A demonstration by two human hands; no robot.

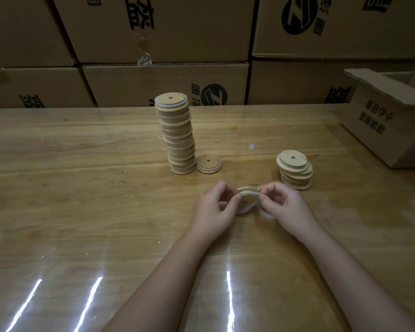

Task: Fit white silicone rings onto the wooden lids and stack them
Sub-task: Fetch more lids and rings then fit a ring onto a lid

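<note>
A tall ringed stack (177, 137) stood finished, a short bare pile (295, 170) waited, and both hands (247, 204) pinched a ring (248, 207) around one lid (247, 190).

cartons (163, 32): inverted chinese characters, round logo (213, 95) | open box (381, 121): inverted characters

Pale tan wooden lids (175, 136) with white silicone rings (246, 207); grained honey-brown desk (82, 188); brown cardboard boxes (163, 85) printed in black beyond the hands (211, 212).
</note>
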